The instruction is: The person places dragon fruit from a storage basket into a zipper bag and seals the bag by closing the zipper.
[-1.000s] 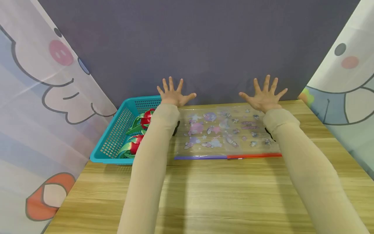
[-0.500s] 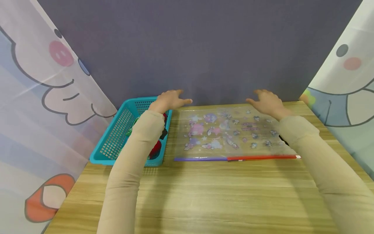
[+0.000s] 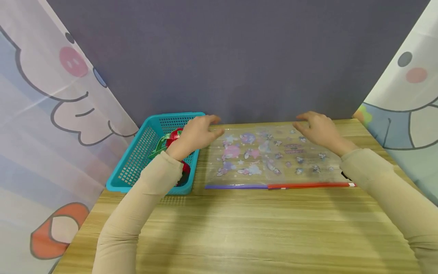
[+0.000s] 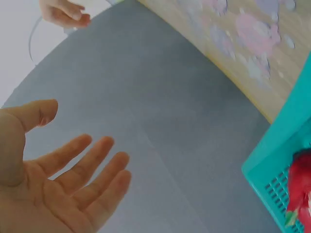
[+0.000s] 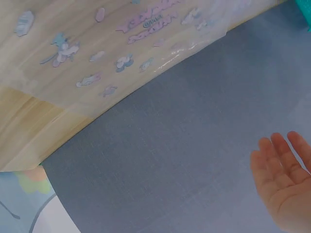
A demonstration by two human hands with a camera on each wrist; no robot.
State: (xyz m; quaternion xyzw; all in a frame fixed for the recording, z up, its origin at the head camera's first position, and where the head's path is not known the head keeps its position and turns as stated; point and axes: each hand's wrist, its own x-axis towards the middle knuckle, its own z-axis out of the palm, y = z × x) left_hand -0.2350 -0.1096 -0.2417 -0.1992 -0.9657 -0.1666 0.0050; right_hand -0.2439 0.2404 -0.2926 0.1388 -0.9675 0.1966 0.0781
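Observation:
My left hand (image 3: 197,134) hovers by the right side of a teal plastic basket (image 3: 118,177), its fingers relaxed and holding nothing. Inside the basket lie shiny red things with green leaf-like strips (image 3: 175,135), partly hidden by my hand and sleeve. My right hand (image 3: 319,130) is held over the far right part of a clear printed zip bag (image 3: 294,161), also holding nothing. A second clear bag (image 3: 236,156) with pink and purple cartoon prints overlaps it on the left. One front edge has a purple strip (image 3: 236,187), the other a red strip (image 3: 311,185).
The wooden table (image 3: 239,232) carries the basket at back left and the bags along its back edge. A dark grey panel (image 3: 239,57) stands behind it. Cartoon-printed curtains (image 3: 34,133) hang on both sides.
Both hands were spread wide with fingers up against the panel. They have dropped and turned so the fingers bend loosely inward, and the wrists have moved outward. Basket and bags stayed put.

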